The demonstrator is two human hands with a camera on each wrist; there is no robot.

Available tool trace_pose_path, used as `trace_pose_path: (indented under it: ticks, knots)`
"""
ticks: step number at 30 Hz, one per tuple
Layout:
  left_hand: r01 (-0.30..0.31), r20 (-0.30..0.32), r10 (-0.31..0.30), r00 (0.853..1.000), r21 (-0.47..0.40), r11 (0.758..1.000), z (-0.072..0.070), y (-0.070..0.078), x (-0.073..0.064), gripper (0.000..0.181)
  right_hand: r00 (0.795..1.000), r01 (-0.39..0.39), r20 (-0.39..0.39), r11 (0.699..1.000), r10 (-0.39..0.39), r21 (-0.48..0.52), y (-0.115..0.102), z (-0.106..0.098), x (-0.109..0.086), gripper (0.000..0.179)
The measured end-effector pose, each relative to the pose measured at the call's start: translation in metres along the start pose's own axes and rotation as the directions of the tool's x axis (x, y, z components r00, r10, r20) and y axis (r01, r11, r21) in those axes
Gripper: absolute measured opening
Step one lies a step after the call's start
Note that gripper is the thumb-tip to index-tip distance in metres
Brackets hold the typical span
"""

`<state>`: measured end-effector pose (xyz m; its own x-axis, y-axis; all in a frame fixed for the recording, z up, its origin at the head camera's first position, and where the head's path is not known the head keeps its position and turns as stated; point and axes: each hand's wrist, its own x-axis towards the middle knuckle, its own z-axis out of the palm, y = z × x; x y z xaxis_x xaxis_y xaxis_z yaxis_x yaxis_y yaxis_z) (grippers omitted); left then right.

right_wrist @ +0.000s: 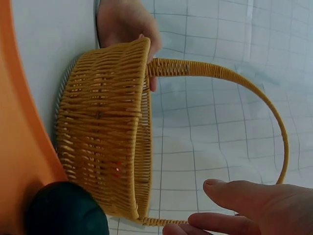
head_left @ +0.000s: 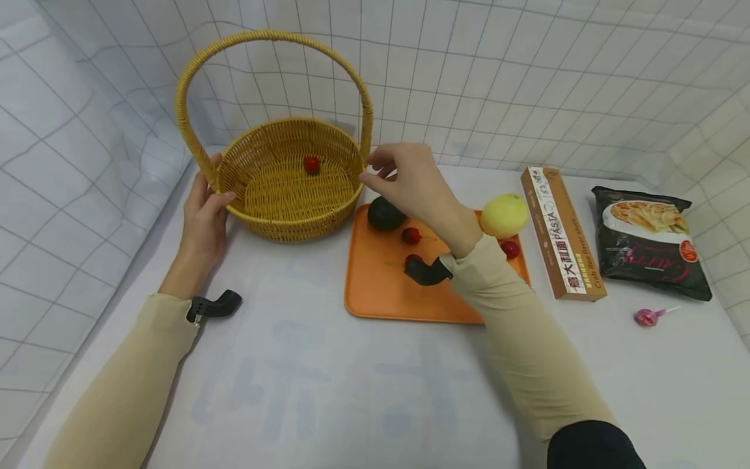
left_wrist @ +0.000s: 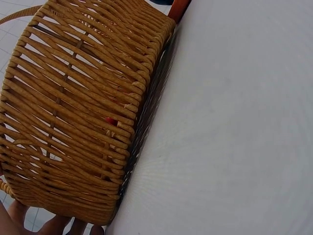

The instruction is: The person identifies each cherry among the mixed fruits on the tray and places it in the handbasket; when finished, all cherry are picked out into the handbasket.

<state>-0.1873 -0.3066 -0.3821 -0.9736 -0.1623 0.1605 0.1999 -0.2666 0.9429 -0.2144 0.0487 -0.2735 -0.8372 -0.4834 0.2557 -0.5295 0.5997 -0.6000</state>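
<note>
A yellow woven basket (head_left: pixel 293 225) with a tall hooped handle (head_left: pixel 272 36) stands at the back left. One small red fruit (head_left: pixel 312 165) lies inside it. My left hand (head_left: pixel 205 215) grips the basket's left rim, thumb over the edge and fingers round the outside. In the left wrist view the woven wall (left_wrist: pixel 73 107) fills the left side, fingertips (left_wrist: pixel 54 225) below it. My right hand (head_left: pixel 407 172) hovers at the basket's right rim, by the handle's foot. Its thumb (right_wrist: pixel 230 191) and fingers stand apart with nothing between them in the right wrist view.
Right of the basket lies an orange tray (head_left: pixel 375 293) bearing a dark green avocado (head_left: pixel 383 215), a yellow round fruit (head_left: pixel 504 215) and several small red fruits (head_left: pixel 411 235). Farther right are a pasta box (head_left: pixel 562 234), a black food bag (head_left: pixel 647 241) and a lollipop (head_left: pixel 647 318).
</note>
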Motion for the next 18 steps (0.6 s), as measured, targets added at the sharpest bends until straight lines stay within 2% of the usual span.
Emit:
trace_pose_path:
  ticks: [6, 11, 18]
  knots:
    - [0.007, 0.007, -0.007, 1.0, 0.016, 1.0, 0.0, -0.001, 0.001, 0.068, 0.996, -0.067, -0.058, 0.998, 0.067, 0.002, 0.024, -0.015, -0.022, 0.038]
    - [0.011, 0.018, -0.011, 1.0, -0.03, 0.999, 0.001, 0.0, 0.003, 0.068, 0.982, -0.146, -0.119, 0.988, 0.15, 0.047, 0.044, -0.016, -0.038, 0.052]
    - [0.029, 0.012, -0.029, 1.0, -0.041, 0.999, 0.001, 0.0, 0.002, 0.069, 0.973, -0.183, -0.136, 0.982, 0.187, 0.039, 0.069, -0.014, -0.039, 0.041]
